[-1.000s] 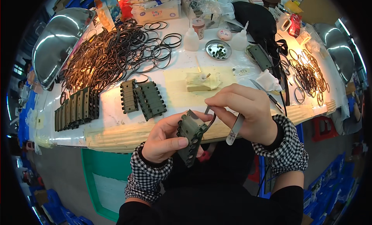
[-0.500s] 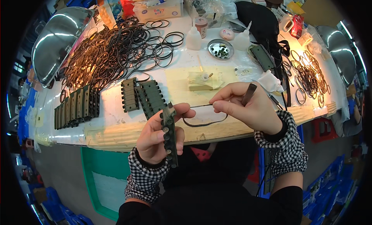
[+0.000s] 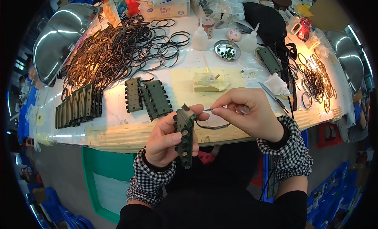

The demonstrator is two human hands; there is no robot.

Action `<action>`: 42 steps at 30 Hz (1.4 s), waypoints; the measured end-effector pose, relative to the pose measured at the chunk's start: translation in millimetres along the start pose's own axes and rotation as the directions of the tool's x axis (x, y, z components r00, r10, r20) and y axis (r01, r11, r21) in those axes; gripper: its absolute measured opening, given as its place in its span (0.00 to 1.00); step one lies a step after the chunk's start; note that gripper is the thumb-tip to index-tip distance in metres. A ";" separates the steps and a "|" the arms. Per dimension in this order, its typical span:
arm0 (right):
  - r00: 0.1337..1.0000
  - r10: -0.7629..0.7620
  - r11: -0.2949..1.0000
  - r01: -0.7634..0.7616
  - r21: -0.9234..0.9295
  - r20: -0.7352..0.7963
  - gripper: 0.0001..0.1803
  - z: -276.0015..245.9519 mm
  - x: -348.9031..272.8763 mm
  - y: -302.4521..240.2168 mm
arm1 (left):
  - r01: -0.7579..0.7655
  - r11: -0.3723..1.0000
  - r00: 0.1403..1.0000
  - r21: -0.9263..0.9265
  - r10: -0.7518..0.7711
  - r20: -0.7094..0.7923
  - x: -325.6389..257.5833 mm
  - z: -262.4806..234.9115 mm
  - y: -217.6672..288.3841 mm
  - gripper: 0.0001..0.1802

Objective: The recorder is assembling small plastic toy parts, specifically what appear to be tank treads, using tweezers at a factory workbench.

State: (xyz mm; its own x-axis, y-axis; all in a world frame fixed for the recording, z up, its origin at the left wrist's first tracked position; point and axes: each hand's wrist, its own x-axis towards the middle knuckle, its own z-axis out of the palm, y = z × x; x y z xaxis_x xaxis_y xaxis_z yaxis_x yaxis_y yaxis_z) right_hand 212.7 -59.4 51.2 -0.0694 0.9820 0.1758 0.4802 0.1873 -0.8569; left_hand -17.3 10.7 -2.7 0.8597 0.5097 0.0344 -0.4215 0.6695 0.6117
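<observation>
In the middle of the view, just beyond the near edge of the bench [image 3: 118, 137], we see two bare hands at work, black-and-white checked sleeves [image 3: 151, 177] at both wrists. The left hand [image 3: 167, 140] grips a green model tank hull [image 3: 184, 144], thumb against its side, with the row of round wheels facing us and the hull standing tilted on its end. The right hand [image 3: 250, 112] pinches a thin black track band [image 3: 214, 127] between thumb and forefinger; the band reaches across to the left fingertips and sags in a curve below, but we cannot tell whether those fingertips hold it. Behind the hands we find a tape-wrapped block [image 3: 201, 87] on a yellowish patch. To its left lie two more green hulls [image 3: 155, 101], side by side, and farther left a close row of hulls [image 3: 80, 105]. Behind these spreads a large tangled heap of dark loops [image 3: 114, 47]; a smaller loop pile [image 3: 315, 85] lies at the right. Near the back we see a round metal dish [image 3: 236, 51] of small dark pieces between two white squeeze bottles [image 3: 200, 40], then a black bag [image 3: 264, 22]. Shiny domed metal shades [image 3: 63, 40] flank everything at either side.
</observation>
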 end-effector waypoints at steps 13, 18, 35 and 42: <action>0.960 -0.235 0.966 0.213 -0.145 -0.151 0.07 11.1 10.0 -32.0 | -0.139 0.977 0.985 0.161 0.154 -0.081 12.1 8.2 -17.7 0.22; 0.991 0.012 0.993 0.004 0.116 -0.135 0.06 17.9 12.5 -29.9 | -0.167 0.980 0.981 0.106 0.176 -0.080 7.5 5.6 -21.2 0.20; 0.993 0.072 0.979 -0.051 0.199 -0.097 0.06 24.0 14.2 -17.5 | -0.293 0.922 0.944 0.253 0.322 -0.079 10.5 -1.9 -27.2 0.19; 0.957 -0.238 0.963 0.209 -0.172 -0.166 0.07 20.3 14.6 -19.7 | -0.337 0.877 0.923 0.341 0.380 -0.064 10.8 -6.1 -30.3 0.19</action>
State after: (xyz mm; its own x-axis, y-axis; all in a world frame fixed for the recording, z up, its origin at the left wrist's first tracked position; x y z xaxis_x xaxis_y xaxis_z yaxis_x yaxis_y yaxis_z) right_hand 184.5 -48.2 60.8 -0.0357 0.8912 0.4523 0.5984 0.3815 -0.7046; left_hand 3.0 -0.8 -25.6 0.6150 0.7591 0.2133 -0.5610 0.2311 0.7949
